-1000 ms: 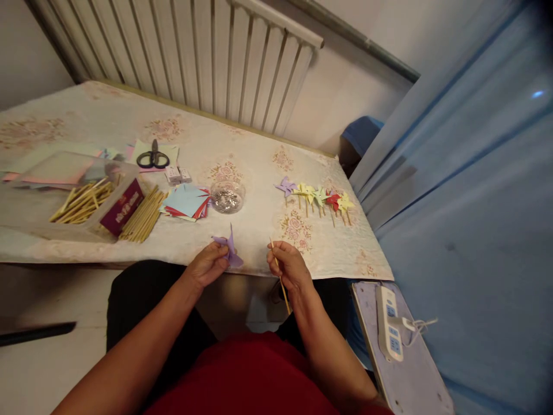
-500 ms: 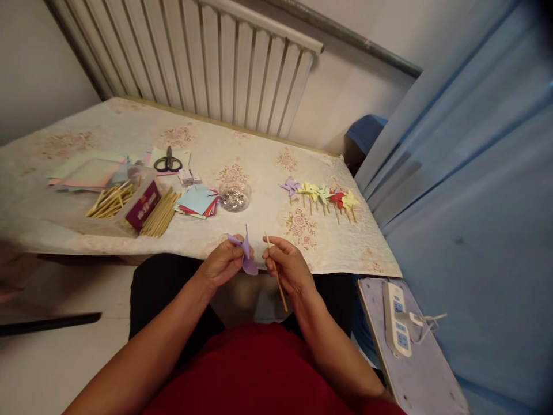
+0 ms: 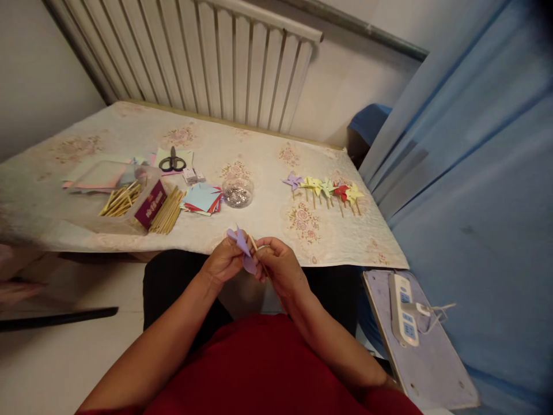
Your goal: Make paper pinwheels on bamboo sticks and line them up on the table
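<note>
Just off the table's front edge, my left hand (image 3: 225, 258) pinches a purple paper pinwheel (image 3: 242, 246), its folded blades standing up past the fingers. My right hand (image 3: 280, 262) is closed on a thin wooden stick (image 3: 253, 243), whose tip rises right beside the pinwheel's right side. Whether stick and paper touch I cannot tell. Past my hands sits a round clear dish of small metal pins (image 3: 238, 193). Left of it lies a pile of cut paper squares (image 3: 202, 199), next to a bundle of loose sticks (image 3: 167, 212).
A clear plastic box (image 3: 125, 225) holding more sticks stands at left, with black scissors (image 3: 173, 161) behind. Several finished pinwheels (image 3: 327, 187) lie in a row at right. A power strip (image 3: 404, 311) rests on a low stool (image 3: 436, 357). Another person's hand (image 3: 19, 291) shows at far left.
My right hand has moved left, bringing the stick up beside the purple pinwheel and closing the gap between my hands. The view has shifted slightly.
</note>
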Available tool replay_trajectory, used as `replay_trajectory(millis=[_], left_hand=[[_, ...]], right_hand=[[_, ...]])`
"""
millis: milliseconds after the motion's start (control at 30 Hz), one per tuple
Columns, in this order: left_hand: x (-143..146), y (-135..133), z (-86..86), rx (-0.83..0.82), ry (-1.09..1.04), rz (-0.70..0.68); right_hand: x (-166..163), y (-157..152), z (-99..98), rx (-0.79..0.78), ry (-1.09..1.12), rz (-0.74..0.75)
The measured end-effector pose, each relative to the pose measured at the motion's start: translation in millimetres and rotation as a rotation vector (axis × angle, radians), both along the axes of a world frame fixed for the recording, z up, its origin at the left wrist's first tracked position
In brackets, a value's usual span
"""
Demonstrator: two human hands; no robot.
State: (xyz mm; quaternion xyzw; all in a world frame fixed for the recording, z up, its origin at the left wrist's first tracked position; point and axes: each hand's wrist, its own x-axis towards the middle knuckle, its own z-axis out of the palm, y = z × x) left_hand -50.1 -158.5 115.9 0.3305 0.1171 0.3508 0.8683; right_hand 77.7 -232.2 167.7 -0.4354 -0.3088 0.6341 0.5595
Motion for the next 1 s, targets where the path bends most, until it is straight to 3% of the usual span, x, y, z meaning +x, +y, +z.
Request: replay_trajectory(millis=[267, 500, 1000], left_hand=[[-1.6, -5.0, 6.3, -0.047, 0.018, 0.028], [-4.7, -4.5, 2.6, -0.099, 0.015, 0.109], [-6.0, -3.3, -3.5, -0.125, -0.011, 0.136]], right_hand=[[-10.3, -2.4, 1.8, -0.019, -0.013, 0.011], [-17.7, -4.5, 0.7, -0.008, -0.04, 0.004], [-20.8, -5.0, -0.9, -0.024, -0.086, 0.0]])
